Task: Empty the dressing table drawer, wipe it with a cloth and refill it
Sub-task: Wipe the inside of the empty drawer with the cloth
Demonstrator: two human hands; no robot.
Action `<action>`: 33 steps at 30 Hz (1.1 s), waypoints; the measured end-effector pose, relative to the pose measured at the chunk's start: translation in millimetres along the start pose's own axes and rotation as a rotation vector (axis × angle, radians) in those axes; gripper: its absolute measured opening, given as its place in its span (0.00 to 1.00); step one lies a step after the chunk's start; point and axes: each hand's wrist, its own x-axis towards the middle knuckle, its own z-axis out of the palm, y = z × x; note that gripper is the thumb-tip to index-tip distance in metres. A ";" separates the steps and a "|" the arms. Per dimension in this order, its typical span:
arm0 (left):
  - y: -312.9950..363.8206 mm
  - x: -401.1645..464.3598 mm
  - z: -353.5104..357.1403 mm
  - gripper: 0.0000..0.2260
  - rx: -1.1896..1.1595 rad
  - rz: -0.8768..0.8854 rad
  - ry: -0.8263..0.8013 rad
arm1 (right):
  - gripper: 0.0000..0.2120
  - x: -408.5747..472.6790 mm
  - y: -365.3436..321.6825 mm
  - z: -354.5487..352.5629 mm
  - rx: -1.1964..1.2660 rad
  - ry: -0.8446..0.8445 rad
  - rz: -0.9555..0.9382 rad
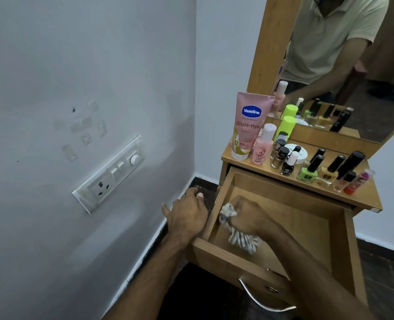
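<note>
Nearest us, our right hand grips the striped cloth, wiping the emptied drawer; left hand, fingers relaxed, steadies its left edge. Next we refill it from the desk.

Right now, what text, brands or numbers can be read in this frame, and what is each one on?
"Vaseline": blue logo on the pink tube.
"Gluta-Hya": same tube, below the logo.
"10X": low on the same tube.
The tube's fine print is too small to read.
The white jar has lettering on its lid, too blurred to read.
The nail polish bottles carry logos, with no readable words.
</note>
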 end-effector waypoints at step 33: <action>9.0 -9.9 -9.6 0.16 0.106 0.067 0.061 | 0.10 -25.2 31.0 -67.6 -0.606 0.308 0.346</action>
